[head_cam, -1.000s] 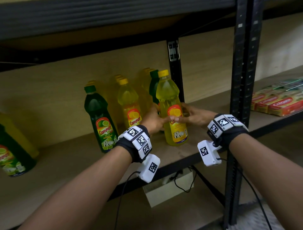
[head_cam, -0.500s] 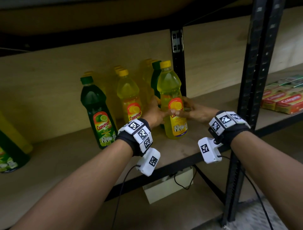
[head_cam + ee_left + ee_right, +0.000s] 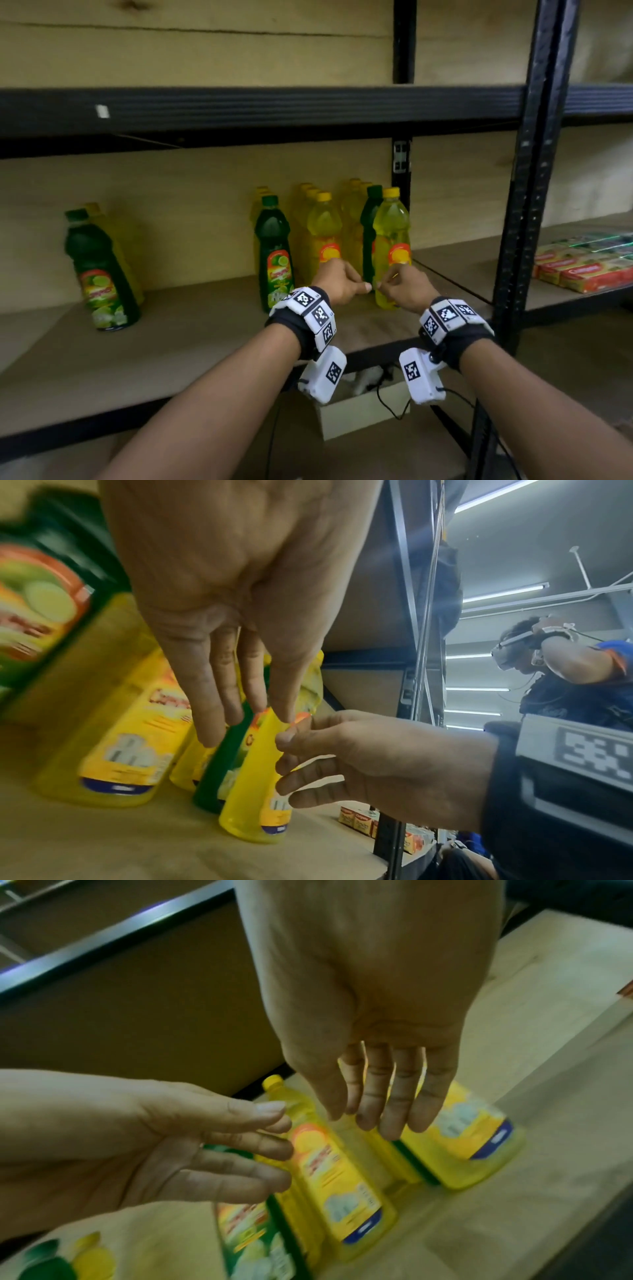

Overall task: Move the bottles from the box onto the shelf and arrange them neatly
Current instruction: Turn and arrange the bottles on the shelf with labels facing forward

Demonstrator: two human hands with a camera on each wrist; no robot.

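Observation:
A yellow bottle point(image 3: 392, 240) stands upright at the right end of a cluster on the wooden shelf point(image 3: 171, 342), with a green bottle point(image 3: 370, 219) right behind it. Further left stand another yellow bottle point(image 3: 323, 233) and a green bottle point(image 3: 274, 253); more yellow ones are behind. My left hand point(image 3: 346, 282) and right hand point(image 3: 399, 284) hover close together just in front of the yellow bottle, holding nothing. In the wrist views the left fingers point(image 3: 219, 696) and right fingers point(image 3: 377, 1096) hang relaxed, clear of the yellow bottle point(image 3: 335, 1172).
A lone green bottle point(image 3: 97, 270) stands far left on the shelf. A black upright post point(image 3: 524, 222) rises at the right, with toothpaste boxes point(image 3: 582, 270) beyond it. A white box point(image 3: 359, 411) with cables sits under the shelf. An upper shelf beam point(image 3: 239, 106) runs overhead.
Both hands have let go of the front yellow bottle and drawn back toward me. The bottle stays upright on the shelf. My view has tilted up and back.

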